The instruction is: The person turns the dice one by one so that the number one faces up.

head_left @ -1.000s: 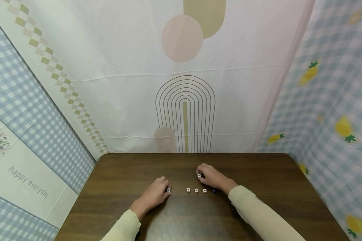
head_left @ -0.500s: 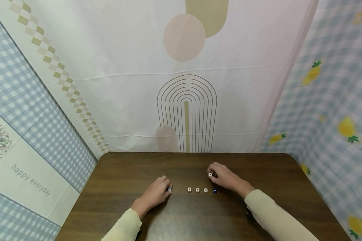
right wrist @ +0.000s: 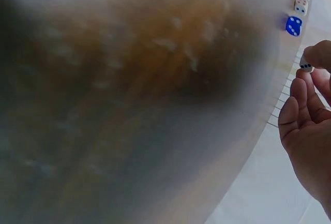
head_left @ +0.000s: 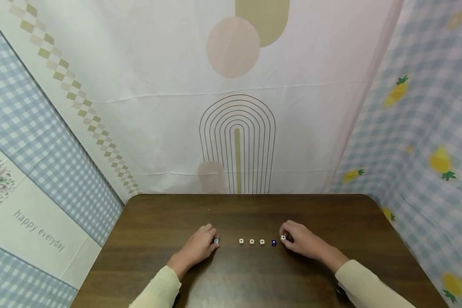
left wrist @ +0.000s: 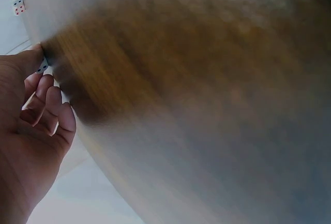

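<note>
My left hand (head_left: 197, 247) rests on the table left of a row of dice, pinching a white die (left wrist: 42, 67) between thumb and fingers. At the row's right end, my right hand (head_left: 302, 239) pinches another white die (right wrist: 306, 65) just beside the blue die (head_left: 273, 243). Three white dice, the left one (head_left: 241, 241), the middle one (head_left: 252, 242) and the right one (head_left: 262, 242), stand evenly spaced to the left of the blue die. In the right wrist view the blue die shows white pips on its near face.
The brown wooden table (head_left: 231, 282) has rounded far corners. A white patterned cloth (head_left: 154, 128) hangs behind it, with checked cloths on the left and right sides. Between my left hand and the first loose die lies a gap of bare wood.
My right hand has carried its white die rightward past the blue die and then down toward the line of the row. My left hand has kept its place.
</note>
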The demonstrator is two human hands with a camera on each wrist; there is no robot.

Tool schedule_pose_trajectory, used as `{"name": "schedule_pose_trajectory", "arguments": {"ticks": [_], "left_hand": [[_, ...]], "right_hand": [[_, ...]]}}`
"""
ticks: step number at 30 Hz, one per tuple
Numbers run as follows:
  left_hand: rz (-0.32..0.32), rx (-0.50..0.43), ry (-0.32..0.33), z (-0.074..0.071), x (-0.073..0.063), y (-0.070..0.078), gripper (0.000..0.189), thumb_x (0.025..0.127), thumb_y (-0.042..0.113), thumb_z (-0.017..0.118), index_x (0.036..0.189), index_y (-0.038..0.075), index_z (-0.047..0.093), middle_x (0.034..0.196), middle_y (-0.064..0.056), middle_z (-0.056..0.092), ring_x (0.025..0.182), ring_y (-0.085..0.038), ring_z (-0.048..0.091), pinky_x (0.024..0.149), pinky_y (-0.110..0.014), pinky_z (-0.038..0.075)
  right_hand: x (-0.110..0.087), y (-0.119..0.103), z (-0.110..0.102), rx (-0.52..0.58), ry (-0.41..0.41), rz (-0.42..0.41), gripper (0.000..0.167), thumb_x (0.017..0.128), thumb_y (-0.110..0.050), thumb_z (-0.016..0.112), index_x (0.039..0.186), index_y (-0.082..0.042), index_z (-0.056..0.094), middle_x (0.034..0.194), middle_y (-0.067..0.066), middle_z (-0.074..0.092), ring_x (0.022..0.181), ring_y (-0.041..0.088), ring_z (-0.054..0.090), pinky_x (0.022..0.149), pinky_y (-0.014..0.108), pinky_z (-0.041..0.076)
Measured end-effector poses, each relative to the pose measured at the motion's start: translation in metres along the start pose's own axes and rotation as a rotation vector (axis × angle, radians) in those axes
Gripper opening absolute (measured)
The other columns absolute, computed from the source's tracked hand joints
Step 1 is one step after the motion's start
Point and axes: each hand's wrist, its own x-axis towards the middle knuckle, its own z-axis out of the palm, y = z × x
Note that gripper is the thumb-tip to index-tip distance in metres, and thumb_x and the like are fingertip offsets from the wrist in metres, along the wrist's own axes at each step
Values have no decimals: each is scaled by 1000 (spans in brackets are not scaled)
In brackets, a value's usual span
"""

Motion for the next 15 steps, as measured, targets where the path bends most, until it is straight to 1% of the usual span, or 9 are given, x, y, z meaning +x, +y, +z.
{"name": "schedule_pose_trajectory", "arguments": {"ticks": [3,6,10,15], "left_hand": [[5,-3,-3,0,0,0,15,93,20,78,96,16,64,92,6,53,84,-12,50,75,-30,48],[-2,-3,-12,1,1,0,14,94,21,78,96,16,64,93,6,53,84,-12,50,76,-30,48],[-9,-5,-12,1,1,0,14,94,22,77,95,17,64,92,7,52,84,-11,50,76,-29,48],[7,-4,11,1,1,0,15,92,19,79,94,16,64,91,7,52,83,-12,50,75,-30,48]], "right_hand": [[-7,0,2,17,-25,24,12,96,-9,71,96,-18,62,90,-8,54,78,2,51,67,23,48],[-12,1,4,28,-31,39,13,96,-8,71,95,-17,62,90,-7,54,78,3,51,66,23,48],[-16,3,7,17,-4,25,15,93,-6,73,93,-16,62,89,-7,54,78,3,51,65,23,48],[-17,7,11,-6,34,-1,16,90,-4,74,92,-15,62,88,-7,53,78,1,50,66,23,48]]}}
